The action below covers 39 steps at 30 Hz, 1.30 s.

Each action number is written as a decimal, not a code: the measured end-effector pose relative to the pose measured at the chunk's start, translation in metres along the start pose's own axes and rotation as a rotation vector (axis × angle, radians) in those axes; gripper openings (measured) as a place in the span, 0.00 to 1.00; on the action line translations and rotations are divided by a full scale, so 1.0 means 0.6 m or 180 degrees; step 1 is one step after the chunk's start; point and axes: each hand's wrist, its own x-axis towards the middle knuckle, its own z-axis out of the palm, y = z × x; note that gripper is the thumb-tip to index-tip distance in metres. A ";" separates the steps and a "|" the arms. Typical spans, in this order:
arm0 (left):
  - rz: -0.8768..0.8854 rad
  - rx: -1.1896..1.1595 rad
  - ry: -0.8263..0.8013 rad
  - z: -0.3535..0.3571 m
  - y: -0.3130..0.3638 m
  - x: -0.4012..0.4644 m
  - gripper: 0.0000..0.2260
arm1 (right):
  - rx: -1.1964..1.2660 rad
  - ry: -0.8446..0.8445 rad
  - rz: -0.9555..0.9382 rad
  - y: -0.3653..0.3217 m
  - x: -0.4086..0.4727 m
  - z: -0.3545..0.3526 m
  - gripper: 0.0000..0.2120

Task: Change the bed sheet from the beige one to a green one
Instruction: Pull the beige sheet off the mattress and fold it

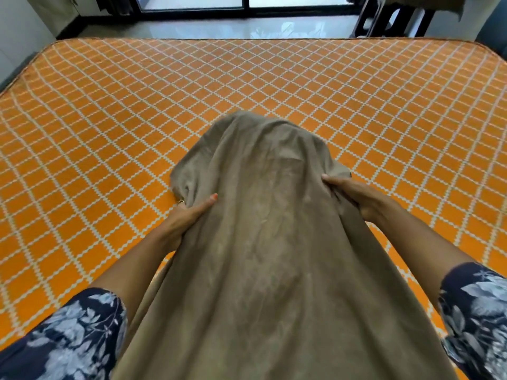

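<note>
The beige sheet (263, 242) is bunched into a long heap that runs from the middle of the bed down to the bottom of the view. My left hand (189, 215) grips its left side, thumb on top and fingers tucked under the cloth. On the other side my right hand (354, 194) grips the fabric the same way. The sheet's far end droops over onto the bare orange mattress (137, 119) with its white diamond pattern. No green sheet is in view.
Beyond the far edge of the mattress lies a glossy grey floor (219, 28) and a dark-framed glass door (247, 4). Dark furniture (397, 20) stands at the back right. A pale wall (16, 31) is at the left.
</note>
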 end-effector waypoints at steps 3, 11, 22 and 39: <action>0.0268 0.0028 0.0096 0.020 0.021 -0.023 0.17 | 0.0023 0.0224 -0.0400 -0.011 -0.020 0.022 0.07; 0.1364 0.0263 0.0192 -0.085 -0.032 -0.293 0.09 | -0.0345 0.0386 -0.2284 0.090 -0.342 -0.026 0.14; 0.0147 0.3413 -0.0405 -0.130 -0.258 -0.386 0.17 | -0.4999 -0.1293 -0.0407 0.357 -0.482 -0.029 0.13; 0.4393 0.4460 -0.1074 0.032 -0.077 -0.496 0.09 | -0.5041 -0.0386 -0.2438 0.195 -0.555 0.138 0.04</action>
